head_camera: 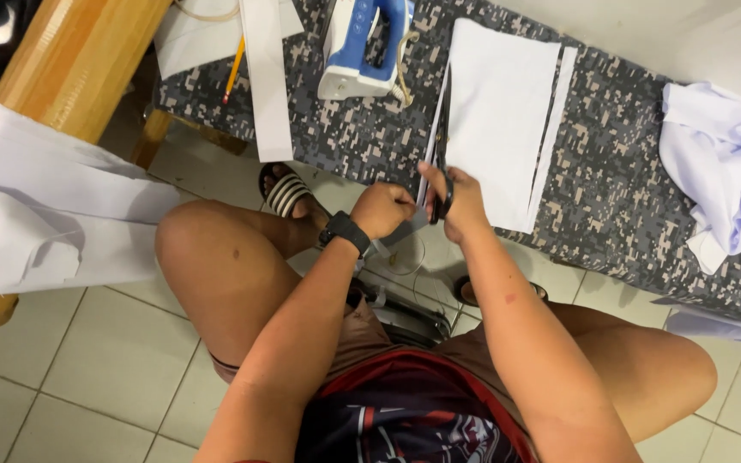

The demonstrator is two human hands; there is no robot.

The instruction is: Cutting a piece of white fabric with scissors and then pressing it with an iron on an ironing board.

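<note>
From the head camera, nearest of all is the person's dark printed shirt (405, 420) with its red neckline, then both bare knees spread above the tiled floor (87, 360), and the two forearms reaching out to the near edge of the camouflage-patterned worktop (619, 189). The right hand (460, 201) is closed through the loops of the black scissors (442, 159), whose blades run away from the body along the left edge of the white fabric piece (499, 120) lying flat on that worktop. The left hand (383, 210), with a black wrist strap behind it, is pinched shut on the near end of a grey strip (403, 230) coming off that fabric, just left of the scissors' handles. To cut cleanly here, I judge the left hand should keep the strip taut and low while the blades follow the straight edge in long bites, without lifting the fabric off the worktop. Left of the fabric stands a blue and white iron (362, 47); further left lie a long white strip (268, 77) and a yellow pencil (234, 69). At the worktop's right end sits a heap of crumpled white cloth (722, 163).
</note>
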